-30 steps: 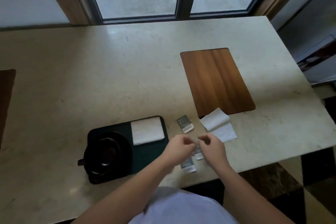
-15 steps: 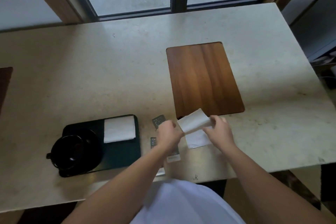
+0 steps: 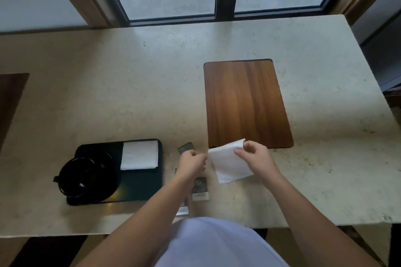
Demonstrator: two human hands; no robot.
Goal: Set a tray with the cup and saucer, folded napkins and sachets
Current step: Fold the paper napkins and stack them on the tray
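Note:
A dark tray (image 3: 141, 186) lies on the stone table at the lower left. On it stand a black cup (image 3: 80, 174) on a black saucer (image 3: 102, 193), and a folded white napkin (image 3: 140, 155) at its far right corner. Both hands hold a second white napkin (image 3: 230, 165) above the table, right of the tray. My left hand (image 3: 193, 163) pinches its left corner, my right hand (image 3: 253, 157) its upper right corner. Several dark sachets lie under and around my left hand: one sachet (image 3: 186, 147) beyond it, another sachet (image 3: 199, 188) nearer me.
A wooden board (image 3: 245, 102) is set into the table just beyond the held napkin. Another dark wooden panel (image 3: 10, 102) shows at the left edge. The table's near edge runs close to my body. Windows stand behind the table.
Both hands left the sachets, went to the white napkins by the board and lifted one between them. It now hangs more spread out. The view shifted, so the tray looks further left.

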